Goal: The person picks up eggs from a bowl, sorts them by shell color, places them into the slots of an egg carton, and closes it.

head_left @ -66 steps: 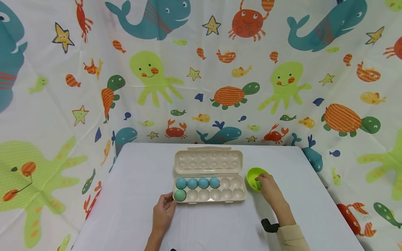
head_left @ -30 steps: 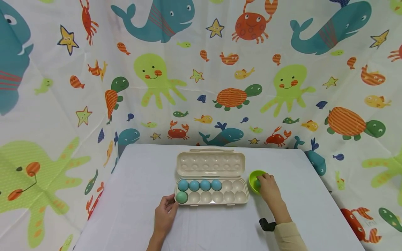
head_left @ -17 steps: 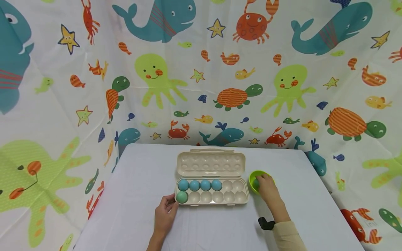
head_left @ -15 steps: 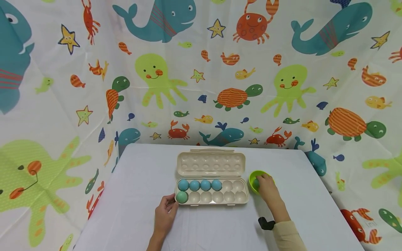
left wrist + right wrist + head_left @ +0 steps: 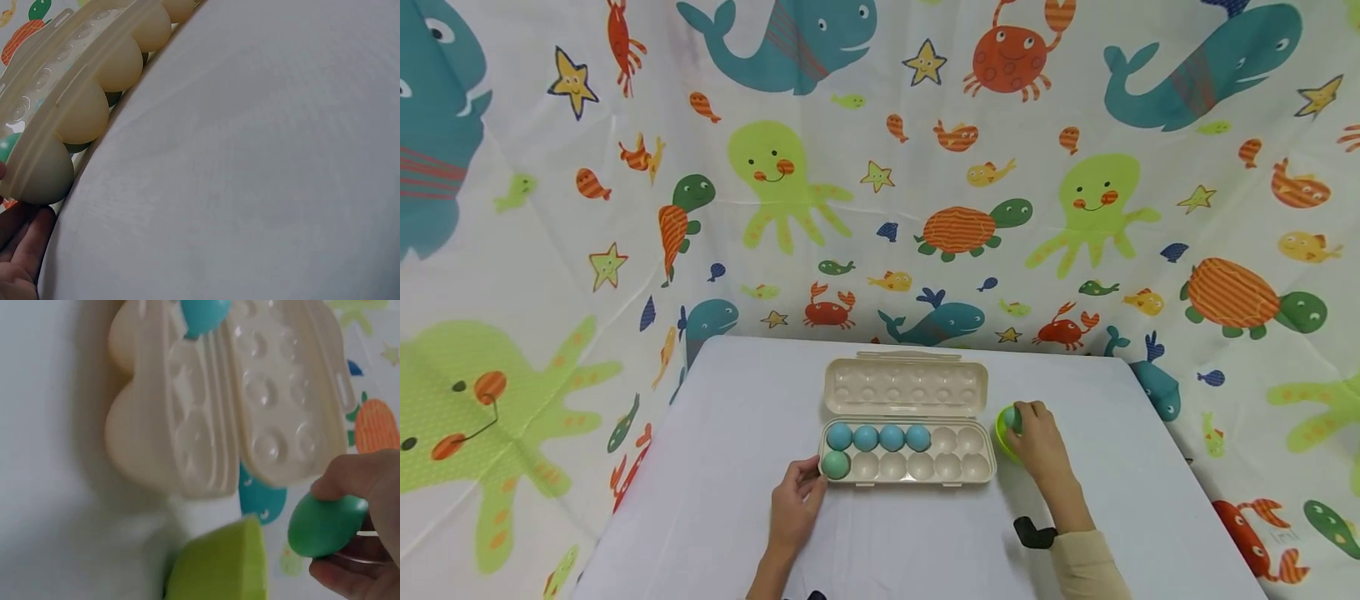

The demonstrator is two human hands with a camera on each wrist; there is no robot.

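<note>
An open cream egg carton (image 5: 917, 482) lies mid-table, its lid (image 5: 906, 387) folded back. Four cups of its far row would be too many to number, so several blue eggs (image 5: 891, 437) fill the far row from the left. One green egg (image 5: 836, 465) sits in the near row's left cup. My left hand (image 5: 796, 506) holds the carton's left end, thumb at the near corner and fingertips at its side. My right hand (image 5: 1037, 437) pinches another green egg (image 5: 325, 525) between thumb and fingers, above the rim of a lime-green bowl (image 5: 1004, 442).
A white cloth covers the table (image 5: 715, 417). Behind and beside it hangs a curtain (image 5: 865, 225) printed with sea animals. A black strap piece (image 5: 1034, 533) juts from the right wrist, over the table.
My right hand has lifted a green egg up out of the lime-green bowl. The left hand keeps its place at the carton's left end. The head view has shifted slightly.
</note>
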